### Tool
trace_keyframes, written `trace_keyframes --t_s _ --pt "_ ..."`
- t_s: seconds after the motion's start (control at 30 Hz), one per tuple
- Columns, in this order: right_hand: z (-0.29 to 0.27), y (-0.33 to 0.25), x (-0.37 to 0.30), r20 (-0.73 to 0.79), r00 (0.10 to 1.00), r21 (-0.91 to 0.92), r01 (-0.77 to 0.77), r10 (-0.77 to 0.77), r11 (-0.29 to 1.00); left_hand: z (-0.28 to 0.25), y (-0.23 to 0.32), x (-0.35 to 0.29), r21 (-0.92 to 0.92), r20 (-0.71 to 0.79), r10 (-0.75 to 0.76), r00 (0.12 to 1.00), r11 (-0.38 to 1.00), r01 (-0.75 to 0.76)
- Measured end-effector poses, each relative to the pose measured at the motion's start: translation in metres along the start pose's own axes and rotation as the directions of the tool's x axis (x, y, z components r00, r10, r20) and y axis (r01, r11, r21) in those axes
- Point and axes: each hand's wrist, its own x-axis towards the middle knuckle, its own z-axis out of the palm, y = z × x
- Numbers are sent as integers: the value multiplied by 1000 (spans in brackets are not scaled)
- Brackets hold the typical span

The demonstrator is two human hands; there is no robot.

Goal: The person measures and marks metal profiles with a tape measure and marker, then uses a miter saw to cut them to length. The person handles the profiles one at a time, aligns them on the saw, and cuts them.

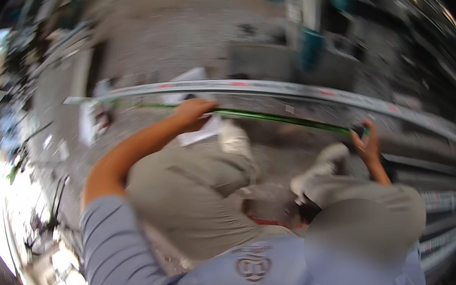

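Note:
A tape measure's green blade (279, 117) is drawn out in a long, slightly bowed line across the view. My left hand (196, 113) is closed round the blade partway along, and the blade runs on a little to the left beyond it. At the right, my right hand (367, 139) grips the small dark case (359, 129) of the tape measure. Just beyond the blade, and nearly parallel to it, lies a long pale bar (281, 86) with red marks along its face. Motion blurs the blade's far end.
White sheets of paper (198, 132) lie on the grey floor near my shoe (234, 140). More long bars (448, 201) are stacked at the right. Beyond the long bar stand a grey block (261, 61) and a teal-footed stand (312, 46). Clutter lines the left side.

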Motion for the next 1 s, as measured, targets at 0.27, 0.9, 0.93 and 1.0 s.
trace_keyframes --t_s 0.27,0.9,0.93,1.0 --pt "27 22 -25 141 977 -81 -148 158 986 71 15 -10 -99 -98 -309 946 949 300" --pt "-87 -16 33 189 980 -324 6 59 946 0 -98 106 112 -181 -373 910 911 396" --pt "-106 -16 37 161 986 -362 13 49 932 -2 -110 110 126 -201 -369 908 909 397" --pt "-142 -23 54 123 992 -379 63 -17 923 -10 -122 118 125 -239 -346 907 916 382"
